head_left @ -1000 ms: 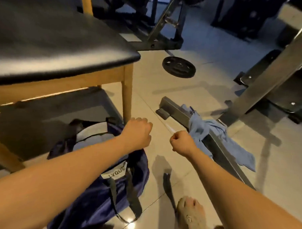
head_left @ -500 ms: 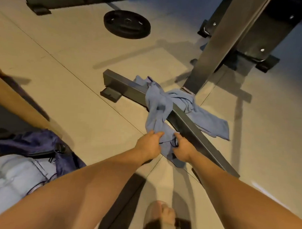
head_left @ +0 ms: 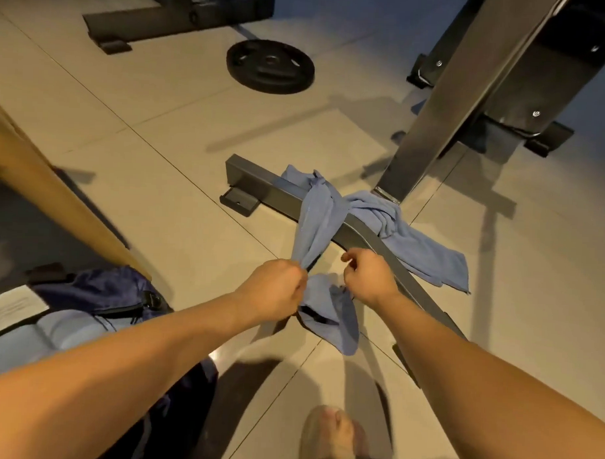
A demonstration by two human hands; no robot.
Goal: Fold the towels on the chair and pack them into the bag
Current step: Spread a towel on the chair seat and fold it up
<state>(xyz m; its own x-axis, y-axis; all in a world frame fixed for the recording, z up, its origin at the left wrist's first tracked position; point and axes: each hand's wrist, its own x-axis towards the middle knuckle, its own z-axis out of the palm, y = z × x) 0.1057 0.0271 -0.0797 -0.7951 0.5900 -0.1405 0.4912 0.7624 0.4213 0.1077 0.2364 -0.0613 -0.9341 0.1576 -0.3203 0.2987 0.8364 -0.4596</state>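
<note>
I am gripping the blue towel [head_left: 315, 223] in my left hand [head_left: 275, 292], fingers curled tight round a bunched part of it, just near of the grey metal bar [head_left: 261, 190] that is lying on the tiled floor [head_left: 182, 98]. The towel is hanging over that bar: one strand is running from my fist up and across it, the far part is lying crumpled and spread on the floor to the right of the bar, and a loose end is drooping below my fist, between my two wrists. My right hand [head_left: 369, 279] is hovering just right of the left one with its fingers curled in; the loose end is touching it at the wrist side, but I cannot tell whether it is actually pinching any cloth.

The navy bag [head_left: 96, 290] is sitting open on the floor at the near left, beside the wooden chair leg [head_left: 38, 185], with something pale and folded [head_left: 50, 330] showing inside it. My left forearm is reaching across above it.

Farther off, a black weight plate [head_left: 269, 65] is lying flat on the floor, and a slanted steel upright [head_left: 453, 97] is rising at the far right, meeting the bar where the towel is heaped. My foot [head_left: 335, 436] is showing at the near edge, blurred.
</note>
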